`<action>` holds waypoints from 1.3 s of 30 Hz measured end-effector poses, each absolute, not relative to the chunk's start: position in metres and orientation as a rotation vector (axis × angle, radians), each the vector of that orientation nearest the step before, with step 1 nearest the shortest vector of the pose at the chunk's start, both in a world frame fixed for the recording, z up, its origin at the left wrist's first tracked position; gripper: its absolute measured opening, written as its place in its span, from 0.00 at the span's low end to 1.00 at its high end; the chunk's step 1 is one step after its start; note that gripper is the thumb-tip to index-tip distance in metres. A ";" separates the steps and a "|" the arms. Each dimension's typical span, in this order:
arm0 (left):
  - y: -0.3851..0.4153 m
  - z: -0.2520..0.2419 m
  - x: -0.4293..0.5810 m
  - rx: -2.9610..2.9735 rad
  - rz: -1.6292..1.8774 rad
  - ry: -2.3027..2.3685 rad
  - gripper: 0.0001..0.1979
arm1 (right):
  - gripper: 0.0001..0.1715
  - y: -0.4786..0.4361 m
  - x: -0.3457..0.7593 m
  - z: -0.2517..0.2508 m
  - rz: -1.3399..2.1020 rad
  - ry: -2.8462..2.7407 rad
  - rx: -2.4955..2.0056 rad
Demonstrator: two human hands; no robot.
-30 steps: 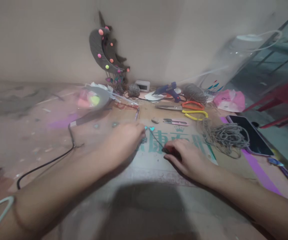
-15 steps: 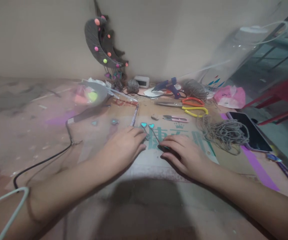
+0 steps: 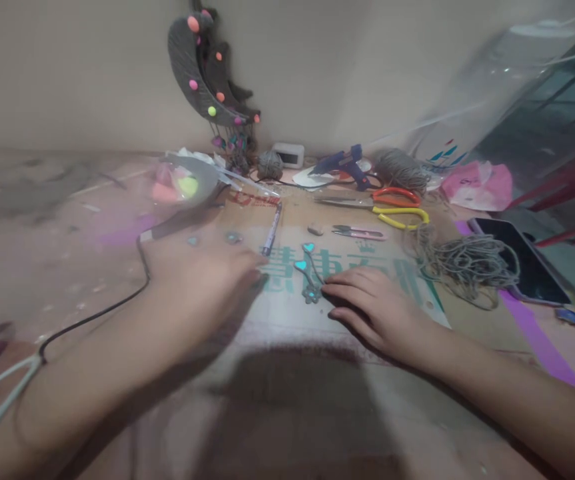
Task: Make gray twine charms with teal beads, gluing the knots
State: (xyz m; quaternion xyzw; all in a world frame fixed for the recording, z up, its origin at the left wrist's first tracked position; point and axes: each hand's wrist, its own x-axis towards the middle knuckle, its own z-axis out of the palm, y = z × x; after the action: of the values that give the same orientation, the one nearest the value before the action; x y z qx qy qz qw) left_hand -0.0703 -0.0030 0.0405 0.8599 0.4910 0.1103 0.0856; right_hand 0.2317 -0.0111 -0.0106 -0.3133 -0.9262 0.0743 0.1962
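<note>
Smeared by motion, my left hand [image 3: 212, 273] hovers at the left of the white printed sheet, near the lower end of a pen [image 3: 272, 230]; whether it holds anything is unclear. On the sheet lies a grey flower charm [image 3: 310, 294] with a teal centre, its short cord leading up to a teal heart [image 3: 300, 265]. A second teal heart [image 3: 308, 247] has a cord running under the fingertips of my right hand [image 3: 367, 300]. Those fingers are curled, pressing on the cord's end, which they hide. The right thumb sits slightly apart below.
Thread snips [image 3: 360, 232], large scissors [image 3: 397, 208] and a glue gun [image 3: 340, 167] lie behind the hands. Loose grey cord [image 3: 467, 263] and a phone [image 3: 522, 260] are at right. A black cable [image 3: 102, 308] crosses the left side. A crescent decoration [image 3: 192, 73] hangs on the wall.
My left hand has let go of the flower charm and moved left, uncovering it. That charm and its heart now lie closer to my right hand. The view has shifted slightly.
</note>
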 end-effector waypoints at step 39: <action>-0.021 0.009 -0.003 2.142 0.431 1.091 0.14 | 0.11 -0.003 0.233 -0.013 0.282 -2.320 -1.006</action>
State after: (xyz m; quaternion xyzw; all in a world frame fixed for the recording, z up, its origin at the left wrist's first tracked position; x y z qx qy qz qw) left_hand -0.0034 -0.0214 0.0094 0.8240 0.4198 0.1658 0.3426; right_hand 0.2332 -0.0031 -0.0126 -0.3781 -0.8714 0.1060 0.2942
